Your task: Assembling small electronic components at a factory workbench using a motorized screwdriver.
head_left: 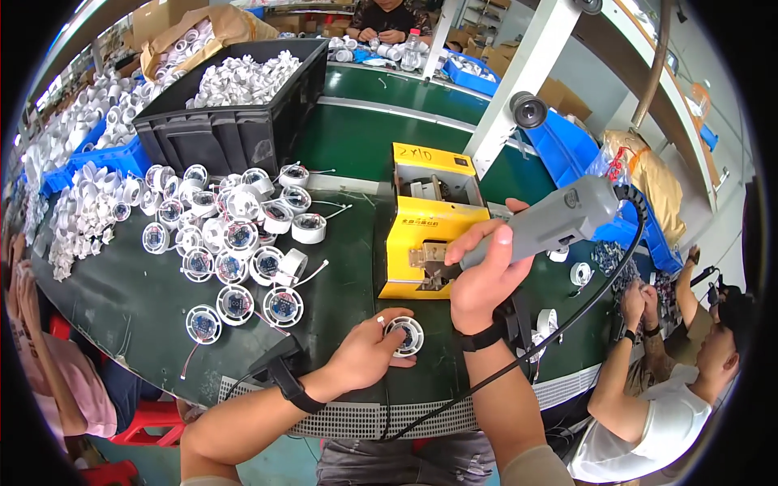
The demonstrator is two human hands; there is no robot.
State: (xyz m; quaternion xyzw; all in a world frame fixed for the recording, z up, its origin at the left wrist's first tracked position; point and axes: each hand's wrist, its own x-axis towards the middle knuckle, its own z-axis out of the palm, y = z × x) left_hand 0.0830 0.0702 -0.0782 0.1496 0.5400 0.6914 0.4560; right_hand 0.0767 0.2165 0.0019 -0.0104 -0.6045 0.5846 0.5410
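Observation:
My right hand (490, 279) is wrapped round a grey electric screwdriver (559, 217) with a black cable. The tool is tilted, its lower end toward the metal front of a yellow screw feeder (429, 220); its tip is hidden behind my fingers. Low over the green bench, my left hand (363, 355) grips a round white housing (416, 330) by its rim, open side up. To the left lie several similar white housings (235, 304) with circuit boards inside, some with white wires trailing out.
A black crate (219, 134) of white parts stands far left, near blue bins (113, 158) and loose white pieces (81, 219). A white post (519, 81) rises behind the feeder. More blue trays (567, 146) lie right. Co-workers sit at both sides and across; the screwdriver cable (519, 362) crosses my right forearm.

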